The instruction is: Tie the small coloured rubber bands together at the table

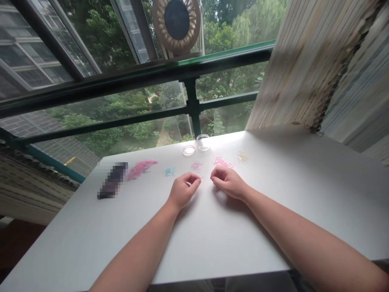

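My left hand (183,190) is held just above the white table, thumb and forefinger pinched together; whatever is at the fingertips is too small to make out. Facing it, a short gap away, my right hand (228,181) is curled closed, and its fingers hide whatever they may hold. Right behind my right hand lies a pile of bright pink small thin loops (222,162). A lighter pink pile (197,166) sits beyond my left fingertips. Further left are a teal pile (169,171) and a larger pink pile (142,168). Pale yellow pieces (242,157) lie to the right.
A clear round container (203,142) and a clear shallow lid or dish (189,151) stand at the table's (194,247) back edge. A blurred dark object (113,180) lies at left. Behind are a green railing (191,97), a round fan-like device (177,24) and a curtain (282,69).
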`<action>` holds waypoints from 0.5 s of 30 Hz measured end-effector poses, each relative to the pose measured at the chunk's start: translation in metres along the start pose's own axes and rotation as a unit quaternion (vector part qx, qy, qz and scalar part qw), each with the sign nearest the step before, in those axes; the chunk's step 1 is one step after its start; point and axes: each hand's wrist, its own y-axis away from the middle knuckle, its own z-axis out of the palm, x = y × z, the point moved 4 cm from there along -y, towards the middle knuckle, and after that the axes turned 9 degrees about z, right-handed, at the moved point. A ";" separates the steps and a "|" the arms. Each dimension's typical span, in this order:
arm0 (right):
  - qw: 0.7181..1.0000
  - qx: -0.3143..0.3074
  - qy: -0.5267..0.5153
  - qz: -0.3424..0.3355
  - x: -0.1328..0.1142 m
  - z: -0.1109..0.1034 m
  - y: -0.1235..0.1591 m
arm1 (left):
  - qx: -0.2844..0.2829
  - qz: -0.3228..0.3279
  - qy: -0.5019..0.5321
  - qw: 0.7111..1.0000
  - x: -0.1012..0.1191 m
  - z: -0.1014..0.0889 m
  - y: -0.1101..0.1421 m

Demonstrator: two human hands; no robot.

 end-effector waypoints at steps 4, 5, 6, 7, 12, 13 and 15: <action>1.000 -0.001 0.004 -0.003 0.001 0.001 -0.001 | 0.025 0.057 -0.139 0.988 0.002 -0.018 -0.020; 1.000 -0.001 0.008 -0.004 0.000 0.002 -0.001 | 0.022 0.070 -0.175 0.982 0.003 -0.021 -0.027; 1.000 0.000 0.012 -0.005 0.000 0.002 -0.001 | 0.014 0.077 -0.210 0.975 0.003 -0.023 -0.033; 1.000 0.001 0.016 -0.006 -0.001 0.002 -0.001 | 0.002 0.076 -0.239 0.968 0.002 -0.025 -0.040; 1.000 0.005 0.028 -0.010 -0.004 0.001 0.000 | -0.044 0.034 -0.315 0.947 -0.007 -0.026 -0.068; 0.999 0.005 0.032 -0.009 -0.004 0.001 0.000 | -0.047 0.029 -0.320 0.946 -0.009 -0.024 -0.071; 0.999 0.005 0.038 -0.008 -0.004 0.001 0.000 | -0.057 0.018 -0.332 0.941 -0.012 -0.022 -0.075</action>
